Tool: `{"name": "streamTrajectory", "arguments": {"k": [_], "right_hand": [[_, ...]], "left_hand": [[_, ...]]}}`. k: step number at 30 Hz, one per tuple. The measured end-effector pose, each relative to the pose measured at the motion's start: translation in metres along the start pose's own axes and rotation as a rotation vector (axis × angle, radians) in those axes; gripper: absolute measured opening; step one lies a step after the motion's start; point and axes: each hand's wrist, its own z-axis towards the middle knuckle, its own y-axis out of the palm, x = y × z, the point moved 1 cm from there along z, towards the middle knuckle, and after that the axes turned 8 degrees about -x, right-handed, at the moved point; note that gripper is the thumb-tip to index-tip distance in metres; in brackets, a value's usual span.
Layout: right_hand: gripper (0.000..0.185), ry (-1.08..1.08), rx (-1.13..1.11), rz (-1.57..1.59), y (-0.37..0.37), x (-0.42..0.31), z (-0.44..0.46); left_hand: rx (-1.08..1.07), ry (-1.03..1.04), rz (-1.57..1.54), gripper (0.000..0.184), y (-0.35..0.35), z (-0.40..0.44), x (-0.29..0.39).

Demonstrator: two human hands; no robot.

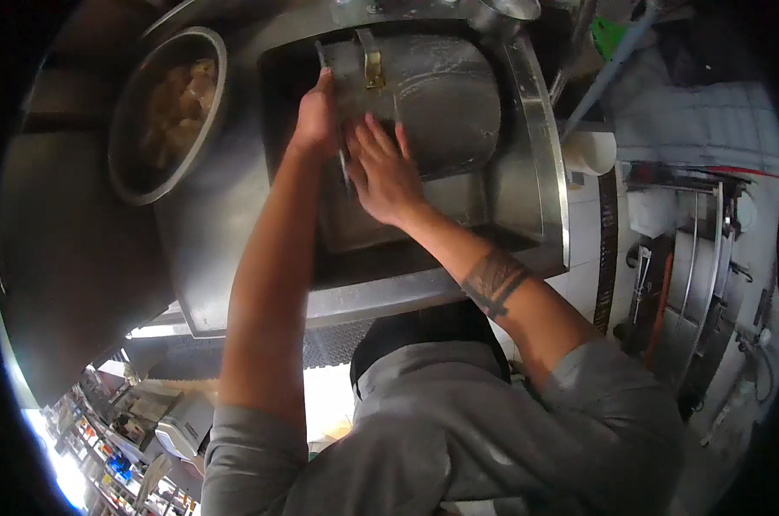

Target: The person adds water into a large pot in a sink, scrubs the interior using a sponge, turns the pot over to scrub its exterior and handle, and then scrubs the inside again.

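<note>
A large metal pot [454, 95] lies on its side in the steel sink [346, 232], its surface wet-looking and streaked. A metal handle [373, 69] with a yellowish shine sticks out on its upper side. My left hand [316, 120] is closed on the pot's rim, thumb upward along the edge. Against the pot's wall near the rim rests my right hand [385, 168], fingers stretched and slightly spread. Whether anything lies under its palm is hidden.
On the steel counter to the left stands a round metal bowl [218, 112] with pale, brownish food pieces [183, 107]. A metal vessel [512, 9] sits at the sink's back edge. A white container [591, 153] is right of the sink. Shelving [699, 258] stands farther right.
</note>
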Motion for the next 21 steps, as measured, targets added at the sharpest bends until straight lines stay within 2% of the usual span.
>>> {"name": "streamTrajectory", "arguments": {"k": [3,4,5,6,7,8,9,11,12,14,16,17,19,21], "right_hand": [[0.051,-0.085,0.003,-0.070,0.002,0.030,-0.004],[0.051,-0.110,-0.011,-0.112,-0.005,0.037,0.007],[0.051,-0.010,0.101,-0.140,-0.013,0.043,0.019],[0.051,-0.009,0.107,-0.139,-0.018,0.058,0.030],[0.050,0.115,0.244,-0.133,-0.024,0.077,0.034],[0.050,0.248,0.384,-0.127,-0.027,0.091,0.037],[0.050,0.269,0.394,-0.122,-0.028,0.097,0.042],[0.048,0.450,0.452,-0.129,-0.037,0.107,0.051],[0.048,0.456,0.463,-0.137,-0.034,0.100,0.050],[0.053,0.289,0.343,-0.188,-0.020,0.067,0.046],[0.052,-0.051,0.137,-0.073,-0.008,0.030,0.003],[0.052,-0.045,0.146,-0.078,-0.013,0.040,0.000],[0.053,-0.010,0.067,-0.068,-0.024,0.074,-0.014],[0.054,0.249,0.343,-0.229,-0.043,0.134,0.018]], "left_hand": [[-0.041,0.069,0.001,0.051,-0.006,0.001,-0.005],[-0.011,0.061,0.311,0.054,-0.016,-0.003,-0.009],[0.018,0.062,0.624,0.056,-0.023,-0.004,-0.012],[0.191,0.230,0.949,0.060,-0.012,-0.022,-0.028],[0.288,0.407,1.032,0.056,-0.014,-0.034,-0.056],[0.312,0.425,1.041,0.051,-0.010,-0.054,-0.074],[0.352,0.386,1.059,0.049,-0.003,-0.064,-0.080],[0.376,0.364,1.071,0.047,0.010,-0.065,-0.080],[0.412,0.425,1.055,0.047,0.015,-0.064,-0.078],[0.433,0.501,1.040,0.046,0.016,-0.056,-0.071],[0.422,0.299,1.030,0.045,-0.009,-0.042,-0.068],[0.463,0.409,0.975,0.047,-0.014,-0.039,-0.071],[0.488,0.444,1.015,0.047,-0.008,-0.043,-0.067],[0.530,0.465,1.051,0.046,-0.006,-0.046,-0.070]]}}
